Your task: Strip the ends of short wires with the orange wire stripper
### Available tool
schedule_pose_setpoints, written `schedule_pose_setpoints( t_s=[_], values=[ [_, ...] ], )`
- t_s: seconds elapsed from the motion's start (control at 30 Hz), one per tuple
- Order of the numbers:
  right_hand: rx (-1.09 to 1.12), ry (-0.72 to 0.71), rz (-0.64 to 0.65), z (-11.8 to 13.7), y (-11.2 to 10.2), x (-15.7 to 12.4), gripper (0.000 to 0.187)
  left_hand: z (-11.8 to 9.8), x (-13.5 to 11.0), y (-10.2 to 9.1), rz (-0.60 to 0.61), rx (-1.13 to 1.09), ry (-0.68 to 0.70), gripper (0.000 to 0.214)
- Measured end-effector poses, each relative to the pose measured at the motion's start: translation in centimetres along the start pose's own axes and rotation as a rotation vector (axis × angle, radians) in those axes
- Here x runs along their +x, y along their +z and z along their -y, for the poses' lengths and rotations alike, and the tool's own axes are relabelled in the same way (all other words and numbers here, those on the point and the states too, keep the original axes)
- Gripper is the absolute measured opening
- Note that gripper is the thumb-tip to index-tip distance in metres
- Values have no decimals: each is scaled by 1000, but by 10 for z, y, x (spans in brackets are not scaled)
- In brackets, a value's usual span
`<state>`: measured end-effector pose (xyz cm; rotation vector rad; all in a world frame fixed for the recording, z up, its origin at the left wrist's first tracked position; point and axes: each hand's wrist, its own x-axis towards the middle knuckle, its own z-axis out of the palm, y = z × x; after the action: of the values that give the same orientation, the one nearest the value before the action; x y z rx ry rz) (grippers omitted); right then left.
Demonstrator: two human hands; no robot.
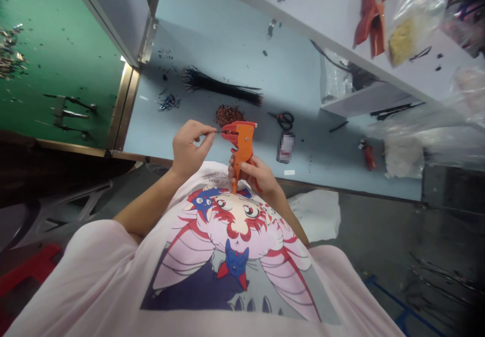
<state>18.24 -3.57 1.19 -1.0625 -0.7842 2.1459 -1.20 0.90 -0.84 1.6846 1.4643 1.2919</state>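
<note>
Left hand: The person's left hand [189, 147] pinches a thin black wire [220, 132] between thumb and fingertips, a narrow, tight grip, just above the bench's front edge.

Right hand: The right hand [257, 173] wraps the lower handle of an orange wire stripper [242, 142], a full closed grip, close to the person's chest.

Tool: The stripper stands nearly upright, nose toward the wire, which enters its orange head.

Bench: On the pale blue workbench [212, 34], a bundle of black wires [223, 88] lies just beyond the hands, beside a heap of reddish-brown clippings [229, 115]. Black-handled scissors [282, 120] lie to the right.

Shelf: A second orange-red hand tool [372, 16] and a clear plastic bag [417, 13] lie above on a white shelf [303, 8].

At left: A green mat [64, 59] carries scattered metal scraps [9, 56].

Dress: The person wears a pale pink printed T-shirt [227, 276].
</note>
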Motion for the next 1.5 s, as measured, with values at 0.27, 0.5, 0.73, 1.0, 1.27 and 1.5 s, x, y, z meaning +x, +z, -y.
schedule_pose_setpoints(
  t_s=[0.27,0.5,0.73,1.0,1.27,1.5],
  values=[
    [-26,2,33,4,3,-2,30,1,0,0,-17,17,11,8],
    [-13,-2,7,4,2,-2,31,1,1,-1,-8,58,1,8],
    [-11,1,15,7,3,-2,31,0,3,0,7,55,1,8],
    [-19,9,-15,7,2,-2,33,2,5,0,-5,45,3,8],
    [-50,24,-26,6,1,1,34,1,4,2,36,48,-7,8],
    [-53,14,-4,2,-2,2,30,2,4,2,22,54,-11,8]
  ],
)
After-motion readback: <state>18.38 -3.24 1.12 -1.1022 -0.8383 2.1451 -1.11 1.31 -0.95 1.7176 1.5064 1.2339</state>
